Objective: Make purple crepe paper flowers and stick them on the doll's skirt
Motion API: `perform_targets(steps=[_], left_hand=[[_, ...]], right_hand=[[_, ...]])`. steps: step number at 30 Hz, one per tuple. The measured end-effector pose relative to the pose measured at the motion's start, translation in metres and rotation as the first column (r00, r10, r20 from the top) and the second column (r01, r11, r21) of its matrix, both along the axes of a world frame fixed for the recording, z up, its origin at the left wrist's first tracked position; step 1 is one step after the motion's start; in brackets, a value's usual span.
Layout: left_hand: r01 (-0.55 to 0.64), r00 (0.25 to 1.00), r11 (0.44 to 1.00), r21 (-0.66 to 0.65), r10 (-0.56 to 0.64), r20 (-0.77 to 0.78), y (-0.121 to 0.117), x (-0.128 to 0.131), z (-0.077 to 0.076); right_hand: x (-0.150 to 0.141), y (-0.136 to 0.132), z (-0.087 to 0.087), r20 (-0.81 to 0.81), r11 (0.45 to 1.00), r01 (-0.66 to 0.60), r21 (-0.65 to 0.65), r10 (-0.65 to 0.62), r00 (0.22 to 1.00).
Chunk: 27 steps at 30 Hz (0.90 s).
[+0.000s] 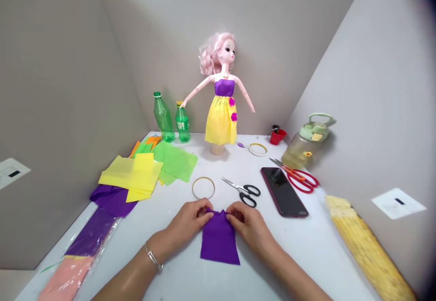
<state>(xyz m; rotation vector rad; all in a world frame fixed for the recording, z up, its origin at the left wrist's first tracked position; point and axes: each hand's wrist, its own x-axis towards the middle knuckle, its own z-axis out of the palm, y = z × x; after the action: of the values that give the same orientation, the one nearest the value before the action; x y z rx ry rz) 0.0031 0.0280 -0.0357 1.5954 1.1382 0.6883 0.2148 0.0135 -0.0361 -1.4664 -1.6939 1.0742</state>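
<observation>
A small purple piece of cloth lies on the white table in front of me, its top edge gathered into little folds. My left hand pinches the top left corner between thumb and fingers. On the other side, my right hand pinches the top right corner the same way. Just beyond my fingertips lie a thin gold bangle and small scissors with black handles. Farther back stands a doll with pink hair, a purple top and a yellow skirt with two magenta flowers.
Yellow cloth, green cloth and purple cloth pile up at left, near a plastic packet. Green bottles stand behind. At right are a phone, red-handled scissors, a water bottle and a yellow strip.
</observation>
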Motion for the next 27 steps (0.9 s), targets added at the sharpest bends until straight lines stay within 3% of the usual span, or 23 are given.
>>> perform_targets(steps=[2,4,19,27], left_hand=[[-0.008,0.998,0.993,0.115,0.016,-0.063,0.0003,-0.0016,0.0005],[-0.012,0.997,0.989,0.149,0.023,-0.076,0.0010,-0.0031,0.0016],[0.031,0.997,0.999,-0.006,-0.032,-0.075,0.0025,-0.0058,0.0049],[0.051,0.989,0.998,0.034,-0.046,-0.141,0.0025,-0.0057,0.0055]], right_hand=[[0.0002,-0.0017,0.0008,0.106,0.998,-0.015,0.066,0.008,0.994],[0.0007,-0.0019,0.0022,0.140,0.996,-0.026,0.085,0.014,0.990],[0.0022,0.0003,0.0020,0.086,0.999,-0.028,0.044,0.024,0.996],[0.0027,0.0014,-0.0051,0.012,0.999,-0.031,0.032,0.031,0.999]])
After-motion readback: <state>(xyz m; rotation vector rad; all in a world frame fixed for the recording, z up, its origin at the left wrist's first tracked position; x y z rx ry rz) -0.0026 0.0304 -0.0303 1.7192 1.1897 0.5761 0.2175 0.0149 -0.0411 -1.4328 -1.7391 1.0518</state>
